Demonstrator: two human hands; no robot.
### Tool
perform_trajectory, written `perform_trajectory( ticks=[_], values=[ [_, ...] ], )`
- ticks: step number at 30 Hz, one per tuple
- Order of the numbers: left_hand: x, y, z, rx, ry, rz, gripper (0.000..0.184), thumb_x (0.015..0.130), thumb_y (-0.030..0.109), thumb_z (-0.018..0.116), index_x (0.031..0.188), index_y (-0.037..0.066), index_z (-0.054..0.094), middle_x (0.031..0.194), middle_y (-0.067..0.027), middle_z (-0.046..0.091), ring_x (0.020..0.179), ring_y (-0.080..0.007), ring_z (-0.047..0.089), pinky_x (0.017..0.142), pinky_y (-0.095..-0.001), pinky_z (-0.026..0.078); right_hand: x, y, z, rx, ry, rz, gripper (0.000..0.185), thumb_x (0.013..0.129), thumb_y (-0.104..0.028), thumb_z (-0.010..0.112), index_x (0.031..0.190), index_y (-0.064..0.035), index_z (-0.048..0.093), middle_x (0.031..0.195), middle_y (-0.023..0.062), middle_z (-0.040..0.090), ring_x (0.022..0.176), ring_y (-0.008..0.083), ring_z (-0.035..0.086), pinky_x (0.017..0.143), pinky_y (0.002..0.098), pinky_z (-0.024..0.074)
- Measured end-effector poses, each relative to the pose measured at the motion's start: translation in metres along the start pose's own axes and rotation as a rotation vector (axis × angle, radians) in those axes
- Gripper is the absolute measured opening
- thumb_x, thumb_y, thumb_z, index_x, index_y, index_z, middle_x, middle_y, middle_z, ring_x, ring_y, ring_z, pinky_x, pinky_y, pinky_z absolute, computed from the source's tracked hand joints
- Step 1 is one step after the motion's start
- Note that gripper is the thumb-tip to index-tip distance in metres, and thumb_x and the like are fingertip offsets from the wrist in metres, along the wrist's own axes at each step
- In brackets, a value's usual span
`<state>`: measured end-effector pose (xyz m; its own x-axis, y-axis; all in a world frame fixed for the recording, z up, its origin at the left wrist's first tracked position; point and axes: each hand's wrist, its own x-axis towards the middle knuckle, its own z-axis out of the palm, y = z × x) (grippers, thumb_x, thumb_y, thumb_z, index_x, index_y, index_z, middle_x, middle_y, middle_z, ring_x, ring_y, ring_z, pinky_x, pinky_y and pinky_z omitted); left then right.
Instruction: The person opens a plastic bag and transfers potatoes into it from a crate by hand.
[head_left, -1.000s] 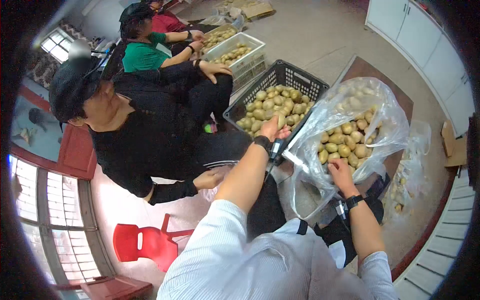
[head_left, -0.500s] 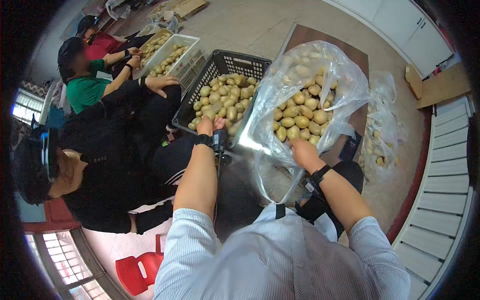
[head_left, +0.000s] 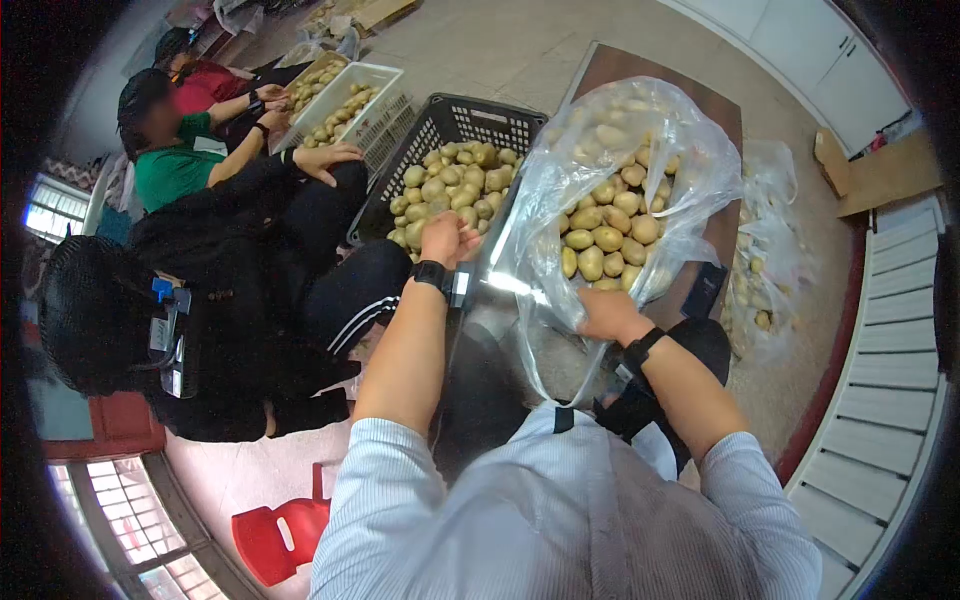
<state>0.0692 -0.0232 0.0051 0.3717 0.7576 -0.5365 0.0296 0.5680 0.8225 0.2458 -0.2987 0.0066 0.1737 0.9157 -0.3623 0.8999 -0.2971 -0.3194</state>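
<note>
My left hand [head_left: 450, 241] is over the near side of a black plastic crate [head_left: 493, 124], its fingers loosely curled and apart, with nothing seen in them. The crate holds a heap of small yellow-brown potatoes [head_left: 465, 180]. To its right a large clear plastic bag [head_left: 690, 120] lies open towards me, with more potatoes [head_left: 607, 238] showing in its mouth. My right hand [head_left: 612, 316] is closed on the bag's near rim, just below these potatoes. Its fingertips are partly hidden by the plastic.
The bag rests on a brown board [head_left: 722, 235]. A dark flat object [head_left: 705, 290] lies at its right. Beyond are another filled bag [head_left: 765, 260] and white crates [head_left: 385, 100]. A person in black [head_left: 235, 260] sits close on my left. A red stool [head_left: 280, 540] stands behind.
My left hand has moved right and back from the potatoes in the crate. My right hand stays at the bag's rim, shifted slightly down. The person in black has lowered and turned their head.
</note>
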Motion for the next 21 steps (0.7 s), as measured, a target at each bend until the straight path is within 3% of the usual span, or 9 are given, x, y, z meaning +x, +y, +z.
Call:
perform_trajectory(
  ticks=[7, 9, 16, 17, 20, 21],
  values=[
    [-0.025, 0.004, 0.028, 0.09, -0.118, 0.009, 0.03, 0.093, 0.014, 0.049, 0.121, 0.002, 0.047, 0.096, -0.0092, 0.057, 0.071, -0.0223, 0.061, 0.062, -0.0366, 0.057, 0.0, -0.008, 0.008, -0.088, 0.066, 0.015, 0.033, 0.07, -0.028, 0.068, 0.095, -0.0075, 0.061, 0.09, 0.0142, 0.068, 0.084, 0.033, 0.066, 0.072, 0.0456, 0.0521],
    [-0.029, -0.001, 0.037, 0.243, -0.111, 0.073, 0.026, 0.09, 0.017, 0.052, 0.111, 0.001, 0.055, 0.087, -0.0092, 0.059, 0.065, -0.0196, 0.061, 0.055, -0.033, 0.054, -0.002, -0.011, 0.009, -0.069, 0.097, 0.027, 0.03, 0.072, -0.024, 0.066, 0.097, -0.0083, 0.061, 0.094, 0.016, 0.066, 0.081, 0.0343, 0.066, 0.07, 0.0465, 0.052],
    [-0.043, -0.026, 0.064, 0.7, -0.401, 0.382, 0.025, 0.09, 0.015, 0.056, 0.108, -0.001, 0.059, 0.085, -0.0072, 0.062, 0.059, -0.0144, 0.061, 0.053, -0.0268, 0.051, 0.01, -0.007, 0.022, -0.063, 0.418, 0.116, 0.027, 0.078, -0.011, 0.058, 0.104, -0.0084, 0.054, 0.112, 0.0219, 0.051, 0.076, 0.0384, 0.065, 0.066, 0.0475, 0.0527],
    [-0.057, -0.019, 0.072, 0.719, -0.434, 0.339, 0.026, 0.09, 0.016, 0.056, 0.109, -0.001, 0.059, 0.086, -0.0069, 0.063, 0.058, -0.0141, 0.06, 0.053, -0.0269, 0.05, 0.01, -0.008, 0.02, -0.036, 0.43, 0.127, 0.027, 0.078, -0.01, 0.058, 0.104, -0.0082, 0.053, 0.113, 0.0215, 0.05, 0.076, 0.0382, 0.065, 0.066, 0.0475, 0.0528],
    [-0.067, -0.029, 0.084, 0.8, -0.494, 0.333, 0.026, 0.092, 0.017, 0.055, 0.11, -0.001, 0.059, 0.086, -0.0066, 0.064, 0.058, -0.0132, 0.059, 0.054, -0.0278, 0.05, 0.005, -0.015, 0.014, 0.04, 0.433, 0.15, 0.028, 0.078, -0.01, 0.057, 0.106, -0.0076, 0.053, 0.113, 0.0205, 0.05, 0.079, 0.0391, 0.063, 0.067, 0.0486, 0.0526],
    [-0.067, -0.033, 0.089, 0.883, -0.486, 0.349, 0.024, 0.091, 0.015, 0.055, 0.109, 0.001, 0.06, 0.087, -0.0086, 0.065, 0.064, -0.0168, 0.061, 0.062, -0.0312, 0.051, 0.002, -0.018, 0.013, 0.09, 0.422, 0.161, 0.03, 0.078, -0.011, 0.058, 0.107, -0.0071, 0.053, 0.113, 0.0199, 0.05, 0.082, 0.0402, 0.062, 0.07, 0.0496, 0.0523]
  ],
)
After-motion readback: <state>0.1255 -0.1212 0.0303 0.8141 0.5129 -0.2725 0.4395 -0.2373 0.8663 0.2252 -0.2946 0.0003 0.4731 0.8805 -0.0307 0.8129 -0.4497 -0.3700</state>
